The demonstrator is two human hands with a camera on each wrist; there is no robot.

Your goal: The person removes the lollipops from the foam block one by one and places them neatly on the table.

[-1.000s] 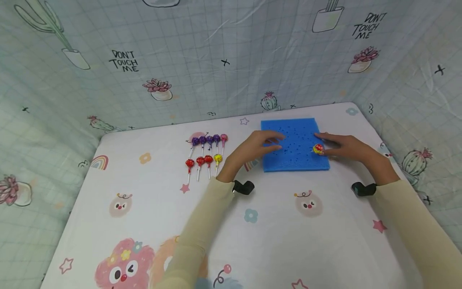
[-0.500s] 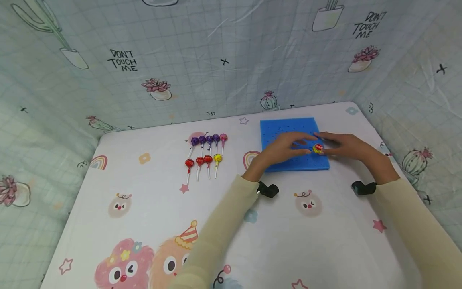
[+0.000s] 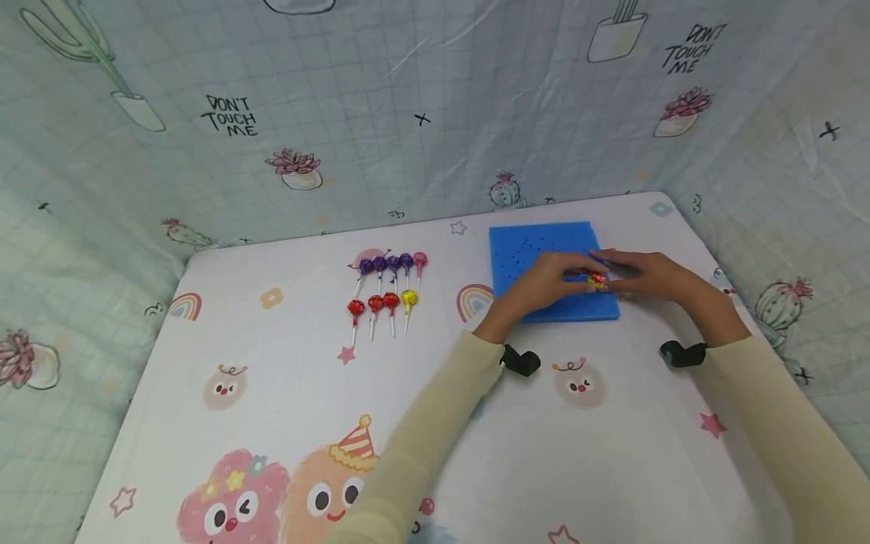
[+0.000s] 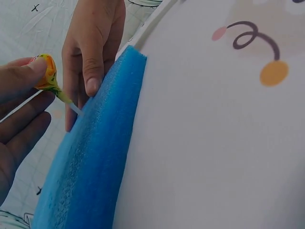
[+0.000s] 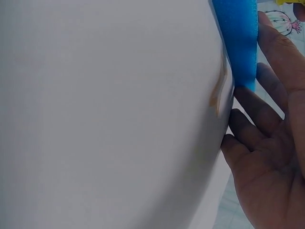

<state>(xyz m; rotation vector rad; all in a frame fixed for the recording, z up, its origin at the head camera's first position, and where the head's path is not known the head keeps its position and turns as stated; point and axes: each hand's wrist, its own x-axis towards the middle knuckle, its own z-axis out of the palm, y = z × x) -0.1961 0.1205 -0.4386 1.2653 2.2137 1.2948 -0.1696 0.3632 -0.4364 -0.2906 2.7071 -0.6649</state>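
Note:
A blue foam block dotted with small holes lies at the back right of the table. Near its right edge a yellow-and-red wrapped lollipop stands with its white stick meeting the foam's top. My left hand reaches over the foam; in the left wrist view its thumb and fingers pinch the lollipop's head. At the foam's right end rests my right hand, its thumb on top. The right wrist view shows that hand's fingers extended against the block and table.
Left of the foam lie purple lollipops and a pink one in a row. Nearer are red lollipops and a yellow one. A printed cloth hangs behind the white table.
My left hand has moved right across the foam and taken the lollipop's head between thumb and fingers. My right hand has stayed at the foam's right edge.

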